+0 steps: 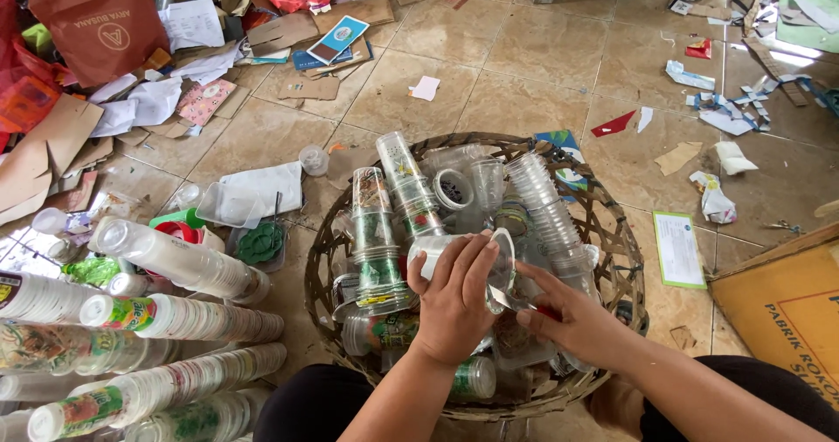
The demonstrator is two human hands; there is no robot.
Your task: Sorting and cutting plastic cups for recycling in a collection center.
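Seen from above, a person's two bare hands meet over a round woven basket [625,258] of dark, stiff strips at the centre of the frame. The left hand [454,298] has its grip closed around a clear plastic cup [502,263], thin and glossy, lying on its side just above the basket's contents. The right hand [572,320] touches the cup's open rim, its fingers pinched together there on something small that cannot be made out. Nested stacks of clear cups [546,206], ribbed and partly printed in green, fill the basket. At lower left, long rows of stacked cups [175,320] with green and red labels lie on the tan tiled floor [524,84]. A brown paper bag [100,23] sits upper left; a cardboard box [786,311] with dark print sits lower right.
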